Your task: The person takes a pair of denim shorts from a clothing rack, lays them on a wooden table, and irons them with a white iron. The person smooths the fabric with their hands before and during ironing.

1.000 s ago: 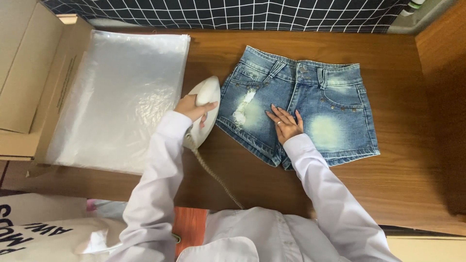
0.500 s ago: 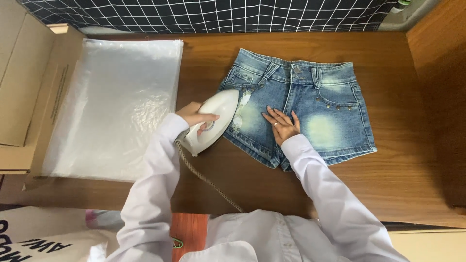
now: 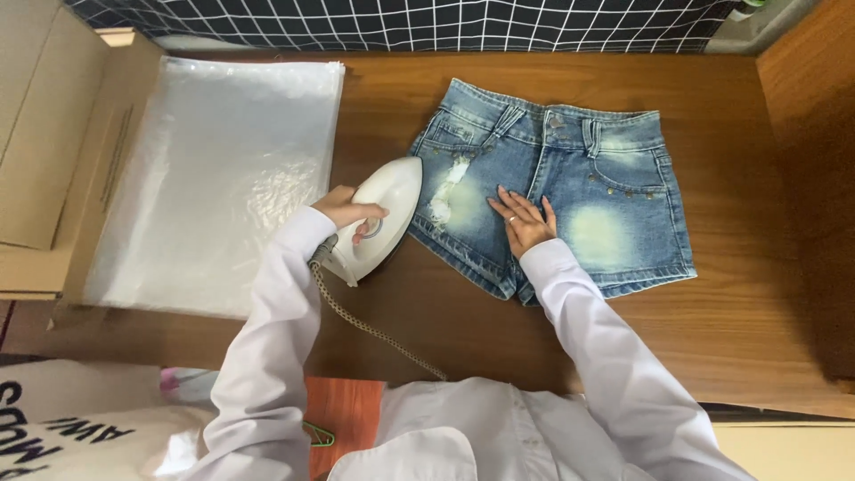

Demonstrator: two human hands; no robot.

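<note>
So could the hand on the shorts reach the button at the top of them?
Probably yes. The right hand lies flat on the denim shorts, just below the waistband button, and only bare denim lies between them.

Faded blue denim shorts (image 3: 570, 205); white iron (image 3: 378, 214); brown wooden table (image 3: 730, 321).
</note>
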